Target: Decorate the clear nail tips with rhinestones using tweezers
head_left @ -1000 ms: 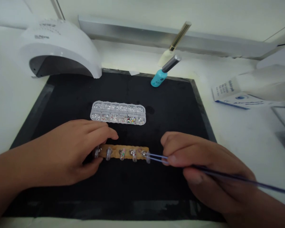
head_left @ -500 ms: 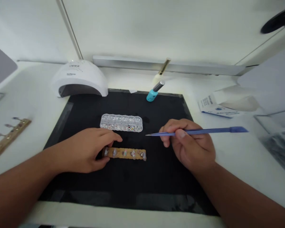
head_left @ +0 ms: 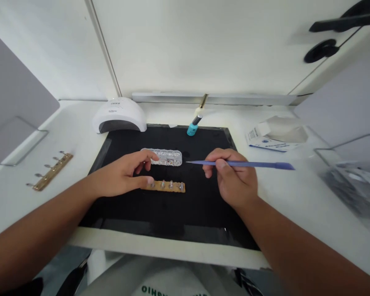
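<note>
Tweezers, slim and blue (head_left: 259,165), are seen from the head camera, grasped between the thumb and fingers of the right hand (head_left: 234,176). They are held almost level, with the fine tip pointed left, close to the right end of a clear compartment case (head_left: 175,157). Tiny bright pieces are contained in the case's two rows of compartments, and it is set on a black mat (head_left: 179,213).

Nothing is grasped by the left hand (head_left: 123,174), whose fingers are loosely parted. Its index finger is stretched over the left part of the case, and its thumb is laid at the left end of a gold-brown strip (head_left: 167,186); whether either is pressed down cannot be told. Small, shiny nail-like tips are carried along the strip, which is placed on the mat, just nearer the viewer than the case.

At the mat's far edge, a white domed lamp (head_left: 120,112) is positioned on the left, and a teal bottle (head_left: 192,130) is stood near the middle, with a pale bottle with a gold cap (head_left: 199,111) behind it. On the white table (head_left: 225,115), a second strip (head_left: 54,172) is placed at left and an opened white box (head_left: 265,137) at right.
</note>
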Motion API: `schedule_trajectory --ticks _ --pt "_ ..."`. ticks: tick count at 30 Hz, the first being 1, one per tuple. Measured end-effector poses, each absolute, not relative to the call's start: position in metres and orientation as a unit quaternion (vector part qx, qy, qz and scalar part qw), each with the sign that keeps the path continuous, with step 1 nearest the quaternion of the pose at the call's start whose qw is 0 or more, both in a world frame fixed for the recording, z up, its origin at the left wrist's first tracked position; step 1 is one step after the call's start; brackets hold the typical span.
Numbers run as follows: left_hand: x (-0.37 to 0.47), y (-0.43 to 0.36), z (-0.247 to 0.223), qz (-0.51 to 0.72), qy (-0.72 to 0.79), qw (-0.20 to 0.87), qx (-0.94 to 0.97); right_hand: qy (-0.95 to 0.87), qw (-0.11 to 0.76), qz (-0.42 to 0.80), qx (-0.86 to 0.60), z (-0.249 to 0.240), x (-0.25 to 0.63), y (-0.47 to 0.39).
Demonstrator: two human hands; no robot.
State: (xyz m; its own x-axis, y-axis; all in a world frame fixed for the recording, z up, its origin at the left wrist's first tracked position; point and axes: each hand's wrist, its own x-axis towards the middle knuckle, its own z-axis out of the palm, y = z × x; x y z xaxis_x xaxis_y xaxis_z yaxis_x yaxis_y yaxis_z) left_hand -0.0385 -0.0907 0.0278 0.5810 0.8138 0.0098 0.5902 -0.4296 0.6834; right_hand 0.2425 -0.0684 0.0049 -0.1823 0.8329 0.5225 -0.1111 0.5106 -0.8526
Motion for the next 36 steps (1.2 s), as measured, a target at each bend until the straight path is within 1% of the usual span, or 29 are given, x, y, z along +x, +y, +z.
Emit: schedule_trajectory --ticks 5,9,13,18,22,28,36 --pt "-0.029 -0.082 0.061 0.188 0.434 0.274 0.838 -0.699 0.584 0.361 -0.203 0.044 0.245 -0.077" --pt "-0.013 -0.044 0.063 0.182 0.393 0.254 0.865 -0.724 0.572 0.347 -0.169 0.061 0.242 -0.061" --pt "0.002 -0.009 0.040 0.160 0.324 0.264 0.894 -0.713 0.588 0.340 -0.175 0.048 0.239 -0.036" --pt "0.007 0.004 0.014 0.150 0.285 0.287 0.902 -0.720 0.561 0.356 -0.200 0.011 0.242 -0.019" --pt "0.005 0.005 0.005 0.167 0.295 0.305 0.890 -0.741 0.521 0.367 -0.212 -0.006 0.244 -0.015" --pt "0.004 0.007 0.002 0.196 0.306 0.335 0.869 -0.816 0.409 0.365 -0.184 -0.007 0.243 -0.012" --pt "0.006 0.006 0.006 0.192 0.302 0.355 0.864 -0.869 0.334 0.329 -0.162 -0.010 0.243 -0.009"
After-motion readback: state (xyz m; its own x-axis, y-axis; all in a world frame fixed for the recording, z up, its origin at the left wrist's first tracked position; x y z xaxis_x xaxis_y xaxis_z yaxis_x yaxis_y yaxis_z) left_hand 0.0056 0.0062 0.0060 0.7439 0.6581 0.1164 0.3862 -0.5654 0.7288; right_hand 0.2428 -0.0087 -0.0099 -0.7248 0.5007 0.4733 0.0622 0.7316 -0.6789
